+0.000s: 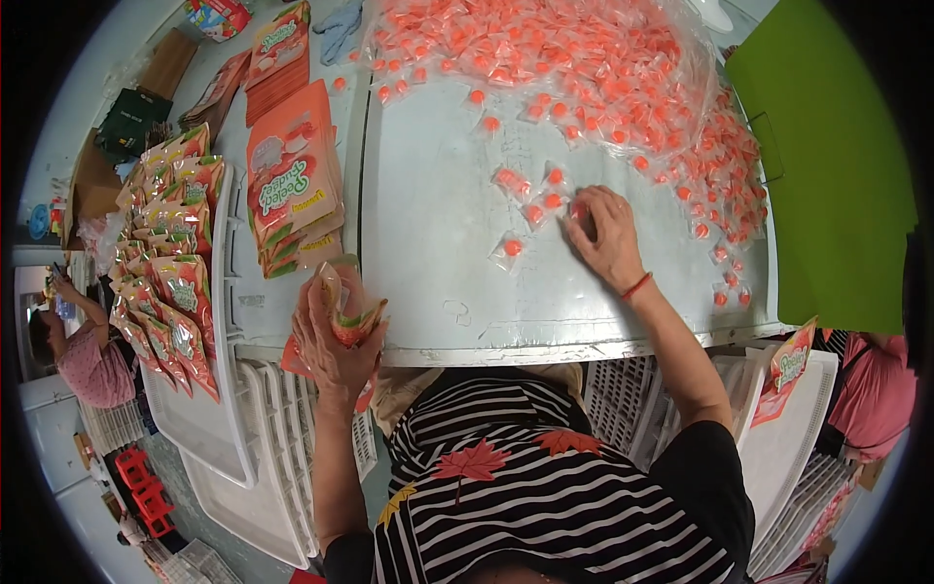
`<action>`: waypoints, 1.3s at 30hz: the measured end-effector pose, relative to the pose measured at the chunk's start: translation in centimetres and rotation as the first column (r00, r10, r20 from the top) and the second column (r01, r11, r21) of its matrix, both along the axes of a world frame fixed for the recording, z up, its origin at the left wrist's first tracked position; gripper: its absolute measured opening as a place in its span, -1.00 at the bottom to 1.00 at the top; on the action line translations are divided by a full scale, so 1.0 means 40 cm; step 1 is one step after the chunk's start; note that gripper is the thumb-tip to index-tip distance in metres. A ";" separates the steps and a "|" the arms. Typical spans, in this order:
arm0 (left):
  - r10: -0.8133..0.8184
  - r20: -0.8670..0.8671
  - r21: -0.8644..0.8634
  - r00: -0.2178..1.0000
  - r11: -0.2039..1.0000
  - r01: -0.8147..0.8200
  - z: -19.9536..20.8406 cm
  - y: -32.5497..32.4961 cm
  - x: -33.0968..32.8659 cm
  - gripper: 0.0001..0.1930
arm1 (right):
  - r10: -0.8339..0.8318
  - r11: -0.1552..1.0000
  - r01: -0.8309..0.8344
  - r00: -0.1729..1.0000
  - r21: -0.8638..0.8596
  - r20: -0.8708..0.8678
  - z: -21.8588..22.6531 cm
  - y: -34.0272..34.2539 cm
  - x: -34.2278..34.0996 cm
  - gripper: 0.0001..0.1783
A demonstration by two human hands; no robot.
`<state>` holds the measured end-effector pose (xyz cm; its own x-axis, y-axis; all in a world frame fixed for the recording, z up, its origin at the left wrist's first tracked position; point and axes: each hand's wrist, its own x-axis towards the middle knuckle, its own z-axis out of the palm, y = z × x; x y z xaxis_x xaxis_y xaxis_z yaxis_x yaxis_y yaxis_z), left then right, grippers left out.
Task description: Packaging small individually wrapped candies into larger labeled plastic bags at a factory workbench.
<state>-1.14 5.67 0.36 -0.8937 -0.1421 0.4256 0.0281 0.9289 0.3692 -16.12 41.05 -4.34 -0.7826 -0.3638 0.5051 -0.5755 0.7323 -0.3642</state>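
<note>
My left hand (329, 336) is wrapped round a red printed pouch (352, 329) at the table's front edge. The pouch stands upright with its mouth spread apart; its inside is mostly hidden. On the table, my right hand (611, 232) has its fingers curled, with a reddish wrapped candy (582, 210) partly visible between thumb and fingertips. Just left of it lie several loose candies (534, 213) in clear wrappers. One more wrapped candy (512, 248) sits apart, nearer me.
A large heap of wrapped candies (545, 44) covers the table's far side and right edge. Flat pouches (292, 165) are stacked at the left. Beyond them, filled pouches (180, 263) stand on a white tray (226, 389). A green panel (827, 165) rises at the right.
</note>
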 end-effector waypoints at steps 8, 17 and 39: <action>0.019 -0.005 -0.038 1.000 0.999 -0.019 0.002 -0.020 0.012 -0.02 | -0.302 0.948 0.304 0.953 0.093 -0.030 -0.034 0.126 -0.038 -0.69; 0.004 -0.012 -0.024 1.000 1.000 -0.004 0.032 0.001 -0.010 -0.02 | 0.284 0.933 -0.308 0.948 0.187 0.143 0.007 -0.124 -0.088 -0.22; 0.184 -0.041 0.055 0.982 0.982 -0.182 0.034 -0.064 0.046 0.01 | -0.219 0.974 0.220 0.976 0.045 -0.014 0.005 -0.301 -0.408 -0.30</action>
<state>0.71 3.11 1.74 -0.8303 -0.3241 0.4534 -0.1229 0.9000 0.4182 -32.44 29.00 -4.14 -0.8415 -0.2065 0.4993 -0.4018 0.8570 -0.3227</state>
